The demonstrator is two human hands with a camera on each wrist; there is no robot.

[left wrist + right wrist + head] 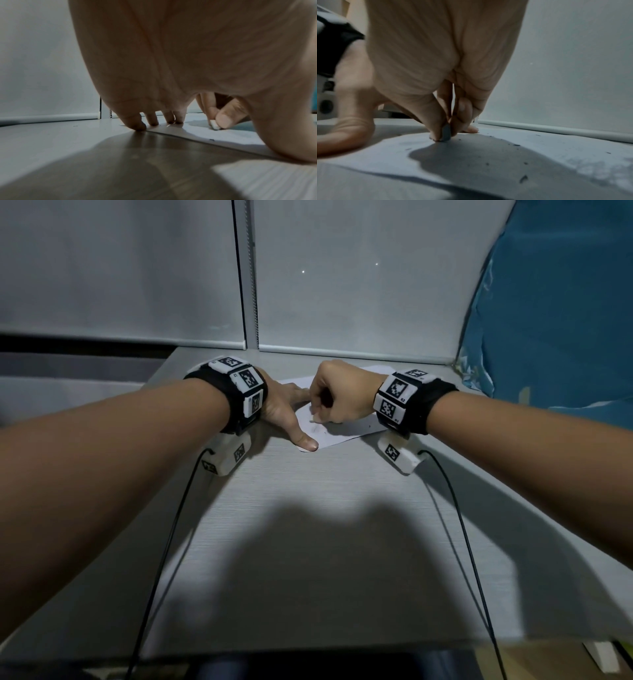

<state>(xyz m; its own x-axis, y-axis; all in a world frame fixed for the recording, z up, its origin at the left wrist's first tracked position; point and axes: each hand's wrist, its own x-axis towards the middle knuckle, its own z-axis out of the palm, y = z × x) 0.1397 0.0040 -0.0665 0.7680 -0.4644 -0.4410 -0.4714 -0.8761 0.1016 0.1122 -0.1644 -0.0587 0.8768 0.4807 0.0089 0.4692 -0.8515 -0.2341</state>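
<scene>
Nearest to me the grey tabletop (308,542) carries a broad shadow, and two black cables (161,559) run from its near edge up along my forearms to the marked wristbands (246,385).

Beyond the middle of the tabletop, towards its far edge, lies a white sheet of paper (346,429). My left hand (281,409) rests on the sheet's left part with its fingers (152,120) straight and spread apart. Their tips press down on the paper, and the outermost one lands right at the sheet's edge. The thumb is stretched out flat on the near corner of the paper.

Just to the right, my right hand (339,395) is bunched over the sheet. Its thumb and fingers are clamped together on a small white eraser (214,125), which shows only as a short stub between the tips. The eraser's lower end touches the paper close to my left thumb and index finger. The other fingers of this hand are curled in behind the grip. Dark eraser crumbs (523,178) are scattered over the sheet on the right of the eraser.

Past the paper, at the far edge of the tabletop, pale roller blinds (342,285) hang down to the sill. A blue patterned cloth (565,320) hangs by the far right corner.
</scene>
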